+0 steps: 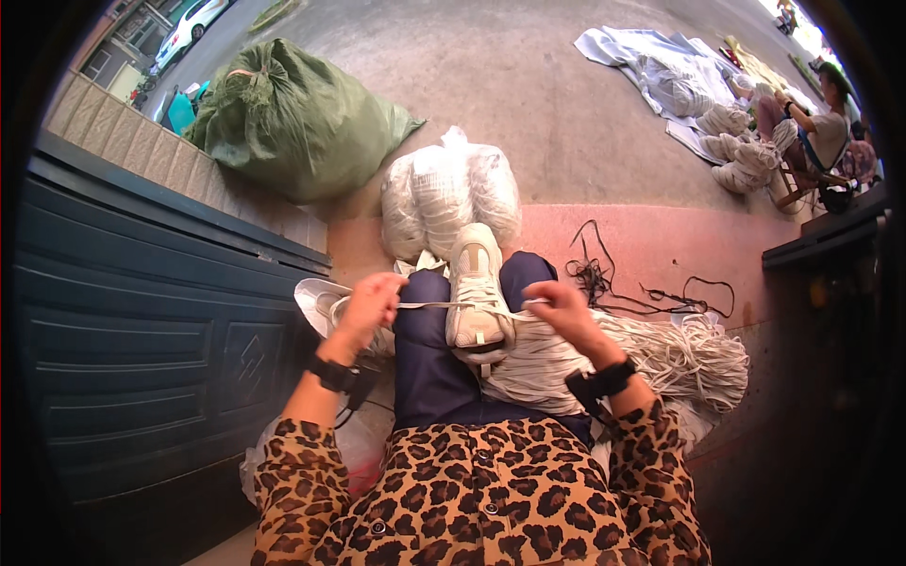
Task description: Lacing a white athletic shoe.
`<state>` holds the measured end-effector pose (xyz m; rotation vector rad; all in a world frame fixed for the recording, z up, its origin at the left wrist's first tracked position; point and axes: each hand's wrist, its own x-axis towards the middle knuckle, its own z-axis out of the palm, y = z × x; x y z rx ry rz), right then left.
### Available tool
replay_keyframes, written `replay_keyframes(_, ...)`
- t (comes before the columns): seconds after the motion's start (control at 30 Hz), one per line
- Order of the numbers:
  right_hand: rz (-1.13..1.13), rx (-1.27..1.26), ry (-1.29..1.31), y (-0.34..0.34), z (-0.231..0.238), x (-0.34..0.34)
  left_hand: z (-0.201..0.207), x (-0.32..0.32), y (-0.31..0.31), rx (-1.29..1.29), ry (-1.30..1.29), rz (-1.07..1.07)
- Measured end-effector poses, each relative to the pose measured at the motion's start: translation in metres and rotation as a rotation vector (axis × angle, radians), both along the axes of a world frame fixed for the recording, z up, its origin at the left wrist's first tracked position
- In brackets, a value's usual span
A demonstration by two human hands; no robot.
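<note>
A beige sneaker rests between my knees, its toe pointing away from me. Pale laces cross its upper, and one cream shoelace runs out sideways to both hands. At the left end, my left hand is closed on the lace, beside my left knee. My right hand pinches the other end, over my right knee, with fingers and thumb together. The stretch on the left is nearly straight. Beneath my right forearm lies a thick bundle of cream laces spreading to the right.
Clear bags of pale goods stand ahead, with a large green sack behind to the left. Black cords lie on the floor to the right. A dark panelled door flanks my left. A seated person is at far right beside pale bundles.
</note>
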<state>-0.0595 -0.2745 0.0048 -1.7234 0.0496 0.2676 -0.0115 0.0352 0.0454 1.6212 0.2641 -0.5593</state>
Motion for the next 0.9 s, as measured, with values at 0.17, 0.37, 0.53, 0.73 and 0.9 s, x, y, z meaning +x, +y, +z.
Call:
replay_keyframes(0.17,0.209,-0.325,-0.462,0.047,-0.012,0.018,-0.004,-0.017,-0.038,0.1,-0.003,-0.177)
replay_keyframes(0.37,0.408,-0.527,-0.704,0.055,-0.016,0.03,-0.016,-0.018,-0.044,0.209,-0.116,-0.199)
replay_keyframes(0.53,0.322,-0.498,-0.66,0.056,-0.015,0.033,-0.029,-0.005,-0.058,0.345,-0.234,-0.235)
replay_keyframes(0.73,0.078,-0.212,-0.291,0.045,-0.021,0.02,-0.039,0.009,-0.084,0.467,-0.222,-0.386)
replay_keyframes(0.9,0.078,-0.161,-0.211,0.044,-0.019,0.018,-0.037,0.026,-0.108,0.579,-0.185,-0.642)
